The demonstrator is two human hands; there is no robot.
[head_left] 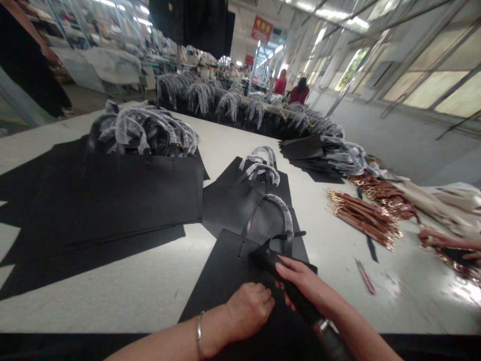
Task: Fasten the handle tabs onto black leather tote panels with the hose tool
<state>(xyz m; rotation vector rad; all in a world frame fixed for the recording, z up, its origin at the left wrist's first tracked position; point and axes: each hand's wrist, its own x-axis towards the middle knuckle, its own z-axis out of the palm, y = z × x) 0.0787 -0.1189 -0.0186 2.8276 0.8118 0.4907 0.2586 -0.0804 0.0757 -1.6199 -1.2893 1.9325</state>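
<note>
The right hand (306,285) grips a black handheld tool (307,310), its head over the upper part of a black bag panel (216,278) that lies flat on the desk (139,281), in front of the person. The left hand (250,307), with a silver bracelet (200,331) at the wrist, rests on the same panel with its fingers curled in; whether it pinches anything cannot be told. An arched handle in clear wrapping (284,210) stands at the panel's far edge, just beyond the tool. Past it lie more black panels with wrapped handles (259,168), and to the left is a wide stack of black panels (150,195). On the right are brown straps with gold-coloured clasps (364,218), a pink-handled tool (365,277) and a co-worker's hand (432,237).
</note>
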